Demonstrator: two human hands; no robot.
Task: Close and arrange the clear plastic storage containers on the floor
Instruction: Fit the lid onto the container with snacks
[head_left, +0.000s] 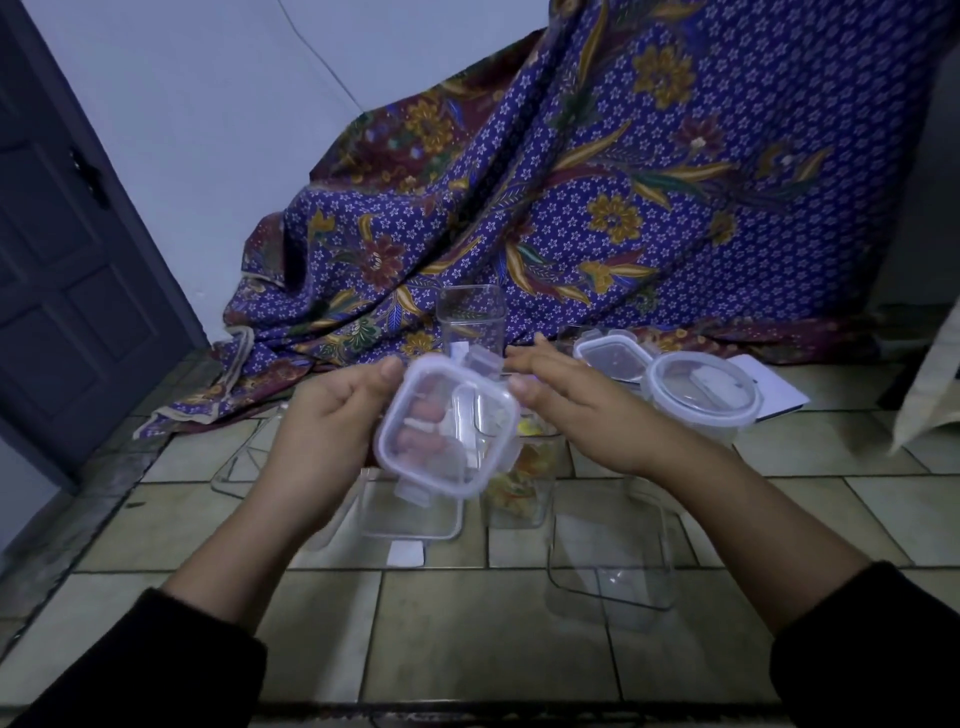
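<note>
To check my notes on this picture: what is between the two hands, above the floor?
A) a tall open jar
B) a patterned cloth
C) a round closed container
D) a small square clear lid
D: the left hand grips the small square clear lid, its fingers showing through it, and the right hand touches its right corner.

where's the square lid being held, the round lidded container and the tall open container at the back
square lid (447, 431): head view, middle of its clear panel
round lidded container (698, 387): head view, centre of its lid
tall open container (470, 327): head view, front wall
</note>
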